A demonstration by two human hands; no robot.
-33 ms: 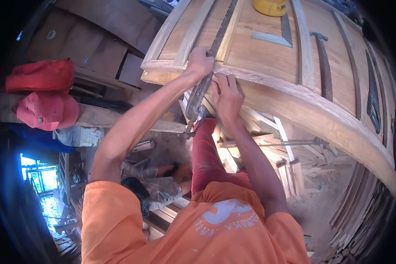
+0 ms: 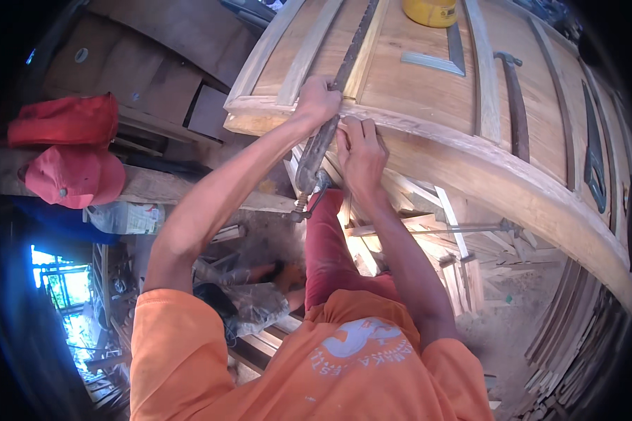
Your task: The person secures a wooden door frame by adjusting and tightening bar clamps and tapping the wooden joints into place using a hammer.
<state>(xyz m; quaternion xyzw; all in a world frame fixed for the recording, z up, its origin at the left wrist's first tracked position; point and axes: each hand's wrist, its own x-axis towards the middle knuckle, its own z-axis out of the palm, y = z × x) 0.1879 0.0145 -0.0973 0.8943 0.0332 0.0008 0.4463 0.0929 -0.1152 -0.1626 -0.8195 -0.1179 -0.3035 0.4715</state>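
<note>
A long dark metal bar clamp (image 2: 319, 155) lies across the near edge of a wooden panel (image 2: 420, 95) and extends below it, its threaded screw and handle hanging at the lower end. My left hand (image 2: 317, 103) is closed against the clamp's bar, right at the panel's edge. Just to the right, my right hand (image 2: 362, 156) has its fingers bent and pressed together at the thick curved edge rail (image 2: 470, 151). Whatever may be between those fingertips is hidden. Pale wooden strips (image 2: 309, 52) run across the panel on either side of the clamp.
On the panel lie a yellow container (image 2: 432, 10), a metal square (image 2: 435, 63), a hammer (image 2: 515, 105) and a handsaw (image 2: 595, 168). At left, a pink cap (image 2: 77, 175) and a red cloth item (image 2: 63, 121) rest on a beam. Wood offcuts (image 2: 463, 281) and stacked strips (image 2: 576, 330) cover the floor.
</note>
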